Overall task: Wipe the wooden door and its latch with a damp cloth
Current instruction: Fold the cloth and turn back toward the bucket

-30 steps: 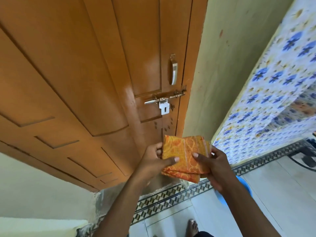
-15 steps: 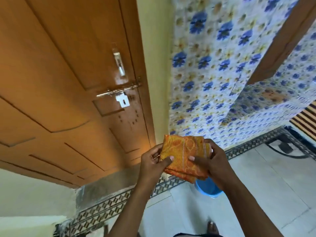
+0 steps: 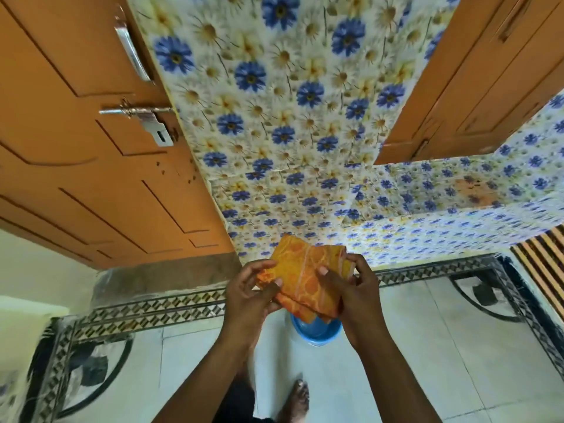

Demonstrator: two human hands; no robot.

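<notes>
The wooden door (image 3: 91,148) is filling the upper left of the view, with its metal pull handle (image 3: 131,53) sitting above the latch (image 3: 137,112), whose bolt is lying across the door edge and whose hasp plate is hanging down from it. Just right of the door, a wall covered in blue and yellow flower tiles (image 3: 274,117) is running across the middle, and a second wooden door (image 3: 476,77) is showing at the upper right. A patterned tile border (image 3: 152,309) is edging the pale floor below. The left hand (image 3: 248,296) is curling around the left edge of a folded orange cloth (image 3: 300,279), thumb on top and fingers underneath. The right hand (image 3: 355,297) is gripping the cloth's right edge the same way, thumb pressing on the front. The cloth is being held up between both hands, well apart from the door and latch. A blue bowl (image 3: 317,331) is sitting on the floor directly under the cloth, partly hidden by it, and a bare foot (image 3: 297,395) is showing near the bottom edge.
</notes>
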